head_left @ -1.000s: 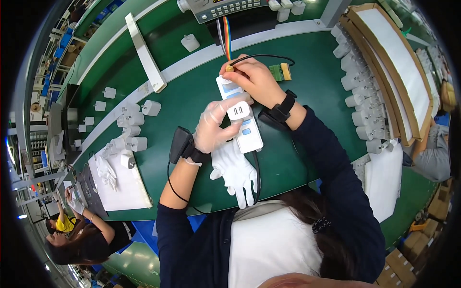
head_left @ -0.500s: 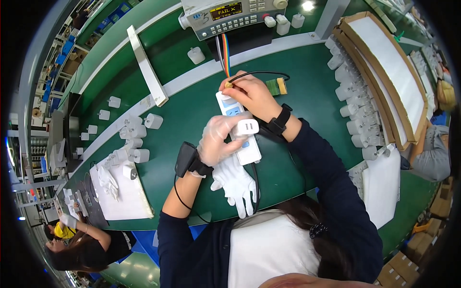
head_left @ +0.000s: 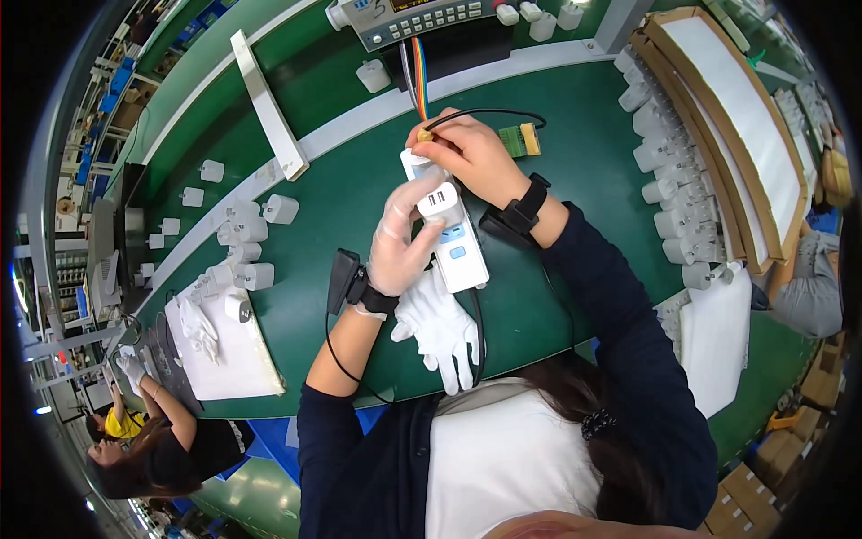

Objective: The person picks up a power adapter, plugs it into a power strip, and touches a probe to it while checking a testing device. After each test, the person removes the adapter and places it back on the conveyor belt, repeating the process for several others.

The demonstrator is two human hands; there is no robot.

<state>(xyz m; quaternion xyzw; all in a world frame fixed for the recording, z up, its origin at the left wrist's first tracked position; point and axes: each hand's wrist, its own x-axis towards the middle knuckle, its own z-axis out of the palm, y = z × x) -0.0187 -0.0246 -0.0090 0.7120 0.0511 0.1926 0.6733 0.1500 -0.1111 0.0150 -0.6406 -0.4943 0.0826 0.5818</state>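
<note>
My left hand (head_left: 404, 238), in a thin translucent glove, pinches a white charger (head_left: 437, 199) whose two USB ports face up. It is over the white power strip (head_left: 469, 269) with blue sockets; whether its prongs sit in a socket is hidden. Bare and closed, my right hand (head_left: 469, 157) grips a small yellowish connector (head_left: 425, 136) on a black cable (head_left: 503, 111), above the strip's far end. Just right of that hand lies a green circuit board (head_left: 512, 141) with a yellow block. A white knitted glove (head_left: 438, 334) is spread out under my left wrist.
Several white chargers (head_left: 242, 225) stand to the left, others in a row (head_left: 669, 193) along cardboard trays (head_left: 723, 135) at right. A bench meter (head_left: 422, 22) with a ribbon cable stands at the back. A white bar (head_left: 269, 108) slants behind. A co-worker (head_left: 162, 431) sits at far left.
The charger in my left hand has moved away from me and left, over the strip's middle, and tilted. My right hand keeps the connector. The whole view has shifted slightly.
</note>
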